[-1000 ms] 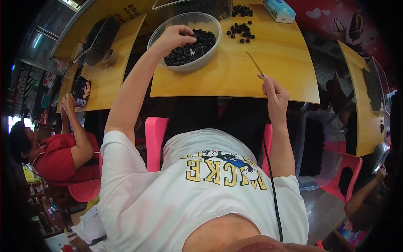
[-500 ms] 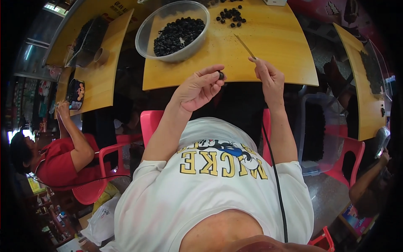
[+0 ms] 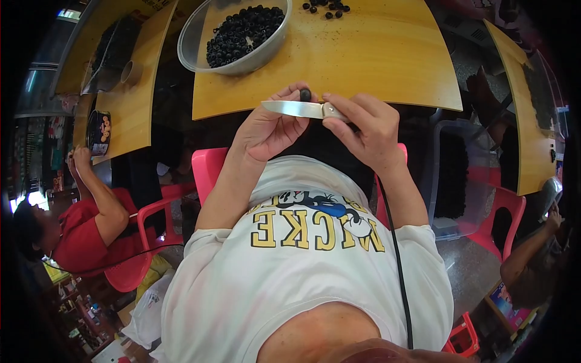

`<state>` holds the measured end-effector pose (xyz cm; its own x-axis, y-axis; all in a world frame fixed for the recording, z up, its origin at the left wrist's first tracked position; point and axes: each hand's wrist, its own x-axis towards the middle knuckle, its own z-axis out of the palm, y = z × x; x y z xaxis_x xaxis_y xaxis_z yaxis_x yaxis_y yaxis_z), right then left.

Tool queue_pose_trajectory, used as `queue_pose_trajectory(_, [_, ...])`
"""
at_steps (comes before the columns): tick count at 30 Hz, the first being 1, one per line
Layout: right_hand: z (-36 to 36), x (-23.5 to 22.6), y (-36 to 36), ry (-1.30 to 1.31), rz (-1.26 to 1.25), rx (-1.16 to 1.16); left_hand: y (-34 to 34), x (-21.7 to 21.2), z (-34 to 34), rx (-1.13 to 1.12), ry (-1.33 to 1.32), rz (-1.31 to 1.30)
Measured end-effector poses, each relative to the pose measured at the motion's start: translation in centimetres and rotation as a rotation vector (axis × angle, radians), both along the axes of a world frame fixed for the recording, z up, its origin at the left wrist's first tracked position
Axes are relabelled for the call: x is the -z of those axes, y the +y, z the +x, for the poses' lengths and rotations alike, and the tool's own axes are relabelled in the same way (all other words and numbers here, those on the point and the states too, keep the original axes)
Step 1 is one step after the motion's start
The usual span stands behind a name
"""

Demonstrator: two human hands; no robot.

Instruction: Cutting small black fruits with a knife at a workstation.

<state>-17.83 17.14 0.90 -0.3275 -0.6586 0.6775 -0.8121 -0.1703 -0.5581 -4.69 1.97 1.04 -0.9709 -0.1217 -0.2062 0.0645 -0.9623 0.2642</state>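
A yellow wooden surface (image 3: 375,54) fills the upper middle of the frame, its near edge curving just above the hands. On it, at the upper left of centre, stands a clear round bowl (image 3: 200,45) heaped with small dark round fruits (image 3: 242,30); a few loose dark fruits (image 3: 327,7) lie at the top edge to its right. A second yellow surface (image 3: 130,103) sits at the upper left, and a person in a red shirt (image 3: 85,236) sits on a red chair at the lower left.

In the middle of the frame, just below the surface's near edge, the 2 hands meet. The left hand (image 3: 269,130) is curled, its fingertips pinching 1 dark fruit (image 3: 305,95) held up beside the blade. The right hand (image 3: 366,130) is closed around the handle of a small knife (image 3: 302,109), whose bright blade points toward the left of the frame and lies across the left fingers, touching or nearly touching the fruit from below. A black cable (image 3: 393,242) runs down over the white shirt on the right.
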Motion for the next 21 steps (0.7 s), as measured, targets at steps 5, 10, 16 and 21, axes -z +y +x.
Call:
queue_pose_trajectory(5, [0.3, -0.4, 0.1, 0.161, -0.045, 0.043, -0.3, 1.3, 0.3, -0.020, 0.061, -0.039])
queue_pose_trajectory(10, [0.3, -0.1, -0.2, 0.181, -0.066, 0.067, -0.1, 0.7, 0.1, 0.016, 0.052, -0.087])
queue_pose_trajectory(16, [0.2, 0.0, -0.3, 0.193, -0.068, 0.082, -0.4, 1.0, 0.3, 0.024, 0.095, -0.029])
queue_pose_trajectory(21, [0.1, 0.3, -0.6, 0.202, -0.078, 0.103, -0.2, 0.8, 0.4, -0.008, 0.028, 0.010])
